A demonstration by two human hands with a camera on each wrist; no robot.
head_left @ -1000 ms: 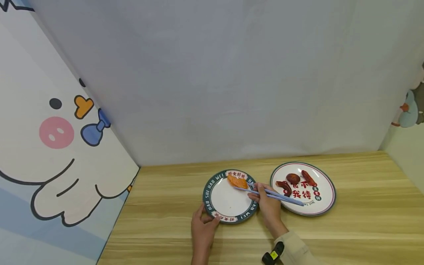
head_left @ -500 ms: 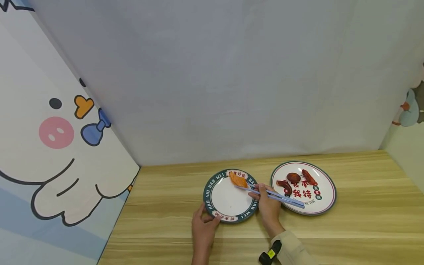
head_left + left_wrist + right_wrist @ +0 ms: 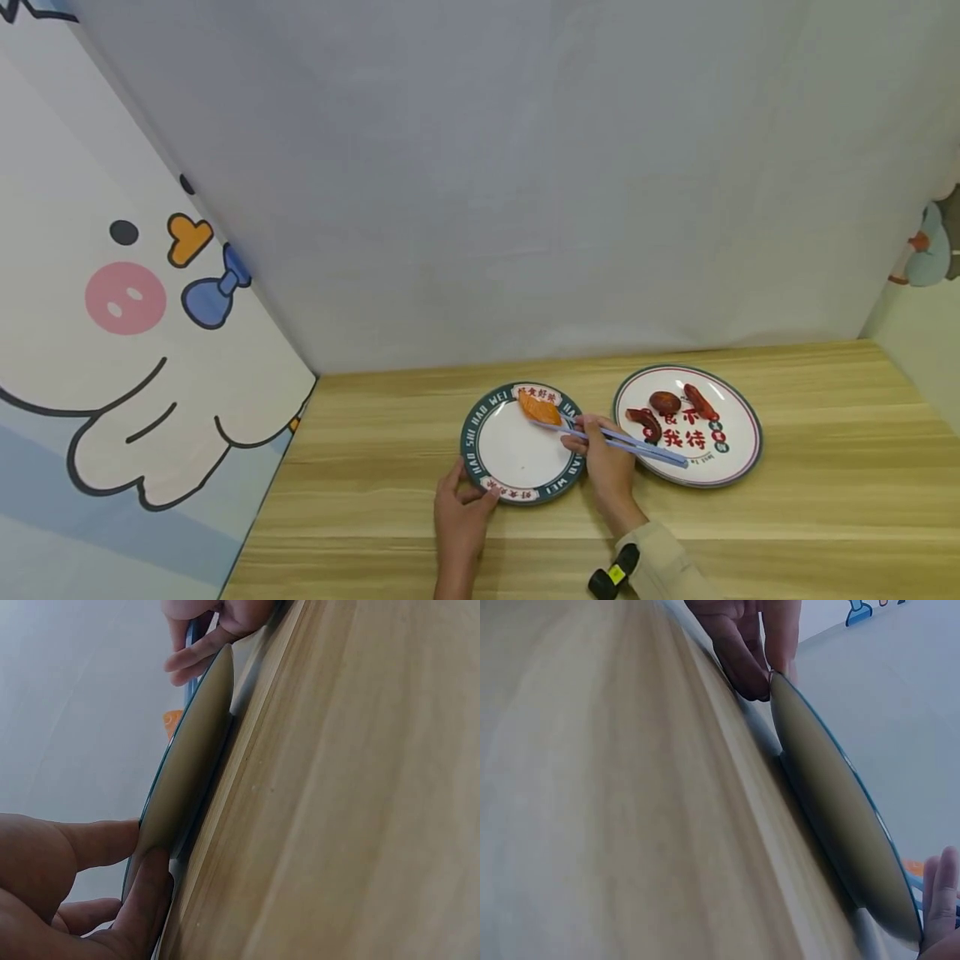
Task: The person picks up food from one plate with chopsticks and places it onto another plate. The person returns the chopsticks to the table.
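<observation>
A round white plate with a dark green lettered rim point(image 3: 517, 454) stands on the table. My left hand point(image 3: 459, 518) pinches its near-left edge; in the left wrist view, thumb and fingers sit at the plate's rim. At the plate's right side, my right hand point(image 3: 611, 475) holds a pair of light blue chopsticks point(image 3: 651, 451). Their tips meet an orange, white-striped piece that looks like a salmon slice point(image 3: 538, 407), lying at the back of the plate. In the right wrist view the plate's underside point(image 3: 832, 802) hides most of the chopsticks.
To the right, an oval white plate point(image 3: 731, 450) with red lettering bears a dark curled piece point(image 3: 645, 423), a round brown piece point(image 3: 664, 402) and a long red piece point(image 3: 700, 402). A grey wall point(image 3: 525, 208) rises behind the wooden table point(image 3: 360, 483).
The orange slice has turned a little on the plate, its far end shifting slightly back and right. Both hands stay nearly where they were.
</observation>
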